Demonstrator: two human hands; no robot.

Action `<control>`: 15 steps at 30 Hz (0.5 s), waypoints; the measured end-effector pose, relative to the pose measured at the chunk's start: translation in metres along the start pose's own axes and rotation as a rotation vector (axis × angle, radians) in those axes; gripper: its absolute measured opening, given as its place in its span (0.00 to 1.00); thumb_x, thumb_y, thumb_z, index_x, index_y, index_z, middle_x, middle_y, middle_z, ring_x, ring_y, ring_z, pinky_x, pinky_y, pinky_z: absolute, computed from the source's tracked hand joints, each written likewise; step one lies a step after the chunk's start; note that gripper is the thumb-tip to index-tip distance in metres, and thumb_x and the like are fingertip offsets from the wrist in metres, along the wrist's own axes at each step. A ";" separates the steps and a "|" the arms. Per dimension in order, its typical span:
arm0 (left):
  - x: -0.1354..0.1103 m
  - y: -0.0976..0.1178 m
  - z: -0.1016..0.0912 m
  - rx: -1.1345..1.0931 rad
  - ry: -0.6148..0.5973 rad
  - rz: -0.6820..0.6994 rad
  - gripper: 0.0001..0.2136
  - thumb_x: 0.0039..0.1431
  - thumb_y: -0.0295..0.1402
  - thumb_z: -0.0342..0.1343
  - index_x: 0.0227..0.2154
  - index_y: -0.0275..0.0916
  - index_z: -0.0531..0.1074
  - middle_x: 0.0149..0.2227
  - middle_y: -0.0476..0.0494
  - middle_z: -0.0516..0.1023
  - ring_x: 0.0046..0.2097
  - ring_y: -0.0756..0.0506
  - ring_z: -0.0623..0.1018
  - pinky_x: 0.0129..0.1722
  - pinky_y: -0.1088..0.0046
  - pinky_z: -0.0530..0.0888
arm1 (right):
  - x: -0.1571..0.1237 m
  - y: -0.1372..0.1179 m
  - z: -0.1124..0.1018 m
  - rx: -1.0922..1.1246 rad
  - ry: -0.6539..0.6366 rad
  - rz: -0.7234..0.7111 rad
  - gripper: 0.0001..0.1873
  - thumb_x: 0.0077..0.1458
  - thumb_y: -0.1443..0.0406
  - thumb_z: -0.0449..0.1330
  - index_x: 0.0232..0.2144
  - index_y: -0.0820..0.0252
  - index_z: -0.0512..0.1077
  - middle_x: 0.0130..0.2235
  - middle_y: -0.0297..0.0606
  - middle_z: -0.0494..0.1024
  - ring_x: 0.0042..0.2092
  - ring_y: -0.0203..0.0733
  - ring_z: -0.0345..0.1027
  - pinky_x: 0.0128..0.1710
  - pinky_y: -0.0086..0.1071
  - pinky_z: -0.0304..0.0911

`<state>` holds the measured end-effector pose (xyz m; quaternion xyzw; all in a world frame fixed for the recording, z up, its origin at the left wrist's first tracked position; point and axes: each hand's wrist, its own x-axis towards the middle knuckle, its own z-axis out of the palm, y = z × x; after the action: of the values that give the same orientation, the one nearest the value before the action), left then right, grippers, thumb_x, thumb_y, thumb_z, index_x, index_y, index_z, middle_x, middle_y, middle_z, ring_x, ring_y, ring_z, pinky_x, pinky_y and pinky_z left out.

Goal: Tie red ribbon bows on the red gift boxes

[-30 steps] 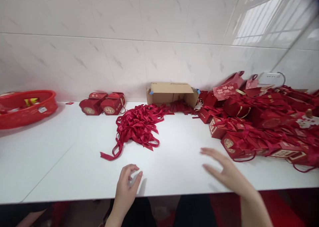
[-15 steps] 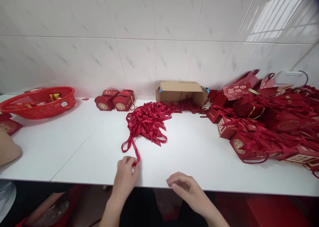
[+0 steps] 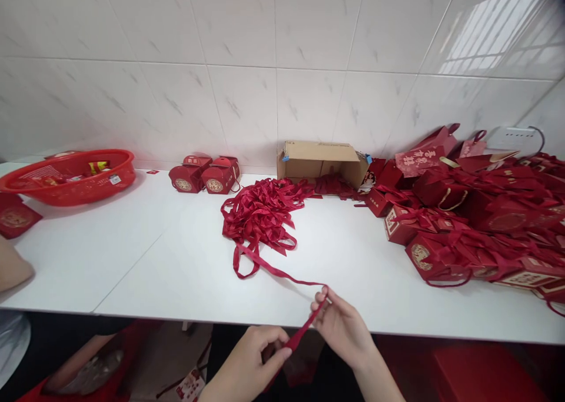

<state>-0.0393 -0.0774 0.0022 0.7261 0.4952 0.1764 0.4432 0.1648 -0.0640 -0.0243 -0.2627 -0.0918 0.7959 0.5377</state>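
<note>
Both my hands hold one red ribbon (image 3: 282, 273) at the near edge of the white table (image 3: 176, 261). My left hand (image 3: 251, 364) is closed on the ribbon's end below the table edge. My right hand (image 3: 342, 325) pinches the same ribbon a little higher, at the edge. From my right hand the ribbon runs back left across the table to a loose pile of red ribbons (image 3: 260, 213) in the middle.
A heap of red gift boxes (image 3: 477, 219) fills the right side. An open cardboard box (image 3: 322, 162) lies against the tiled wall. Two red boxes (image 3: 203, 175) stand left of it. A red plastic basket (image 3: 70, 175) sits far left. Another person's arm (image 3: 13, 269) shows at the left edge.
My left hand took the ribbon end and drew it off the pile toward me, below the table edge. My right hand came in and pinched the same ribbon.
</note>
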 end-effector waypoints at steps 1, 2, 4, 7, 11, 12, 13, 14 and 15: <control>0.000 -0.005 -0.006 -0.021 0.014 -0.019 0.12 0.57 0.41 0.49 0.27 0.39 0.72 0.25 0.48 0.72 0.29 0.49 0.68 0.31 0.75 0.66 | 0.001 -0.009 -0.005 0.028 0.024 -0.032 0.05 0.49 0.62 0.64 0.29 0.55 0.72 0.30 0.28 0.72 0.34 0.33 0.69 0.39 0.29 0.63; -0.001 -0.010 -0.012 -0.048 0.035 -0.039 0.13 0.57 0.42 0.48 0.27 0.39 0.72 0.25 0.48 0.72 0.29 0.49 0.68 0.31 0.75 0.66 | 0.002 -0.018 -0.010 0.037 0.045 -0.075 0.05 0.50 0.62 0.64 0.29 0.54 0.71 0.30 0.28 0.72 0.34 0.33 0.69 0.39 0.29 0.64; -0.001 -0.020 -0.027 -0.094 0.101 -0.077 0.14 0.57 0.44 0.48 0.27 0.38 0.70 0.23 0.49 0.69 0.27 0.49 0.68 0.30 0.75 0.66 | 0.002 -0.036 -0.023 0.006 0.084 -0.180 0.04 0.51 0.61 0.63 0.29 0.53 0.71 0.30 0.28 0.72 0.36 0.35 0.69 0.40 0.32 0.65; 0.005 -0.037 -0.055 -0.036 0.232 -0.112 0.15 0.57 0.45 0.47 0.28 0.39 0.70 0.22 0.50 0.68 0.27 0.48 0.68 0.29 0.74 0.67 | 0.002 -0.062 -0.048 -0.123 0.156 -0.354 0.05 0.51 0.60 0.62 0.30 0.52 0.71 0.31 0.31 0.72 0.38 0.39 0.70 0.41 0.37 0.67; 0.041 -0.060 -0.100 0.270 0.337 -0.090 0.14 0.56 0.43 0.46 0.31 0.41 0.72 0.26 0.48 0.71 0.31 0.46 0.71 0.33 0.72 0.69 | 0.006 -0.089 -0.086 -0.254 0.321 -0.563 0.06 0.50 0.58 0.62 0.30 0.51 0.71 0.32 0.31 0.74 0.37 0.40 0.71 0.40 0.39 0.68; 0.056 -0.065 -0.112 0.344 0.384 -0.063 0.12 0.55 0.41 0.47 0.31 0.41 0.73 0.30 0.46 0.73 0.35 0.44 0.72 0.37 0.70 0.70 | 0.008 -0.093 -0.093 -0.266 0.381 -0.626 0.06 0.49 0.58 0.63 0.29 0.52 0.72 0.33 0.31 0.75 0.36 0.40 0.71 0.39 0.39 0.68; 0.072 -0.071 -0.123 0.428 0.441 -0.019 0.11 0.54 0.40 0.48 0.30 0.41 0.73 0.35 0.43 0.74 0.42 0.42 0.72 0.43 0.66 0.70 | 0.010 -0.096 -0.100 -0.271 0.436 -0.687 0.07 0.47 0.58 0.64 0.29 0.52 0.72 0.33 0.31 0.75 0.35 0.39 0.70 0.39 0.39 0.68; 0.090 -0.075 -0.134 0.521 0.491 0.029 0.10 0.52 0.39 0.50 0.27 0.41 0.73 0.40 0.41 0.74 0.48 0.38 0.70 0.49 0.61 0.67 | 0.011 -0.098 -0.104 -0.279 0.477 -0.736 0.08 0.46 0.58 0.65 0.28 0.53 0.72 0.33 0.31 0.75 0.35 0.39 0.70 0.39 0.39 0.68; 0.108 -0.079 -0.142 0.596 0.526 0.070 0.09 0.50 0.39 0.52 0.26 0.41 0.74 0.47 0.40 0.71 0.55 0.34 0.64 0.54 0.56 0.63 | 0.012 -0.098 -0.107 -0.300 0.502 -0.774 0.08 0.45 0.58 0.65 0.28 0.53 0.71 0.32 0.31 0.75 0.34 0.39 0.70 0.39 0.38 0.67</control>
<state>-0.1343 0.0931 -0.0048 0.7694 0.5961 0.2201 0.0646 0.2958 -0.0281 -0.0763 -0.4677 -0.1641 0.4277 0.7559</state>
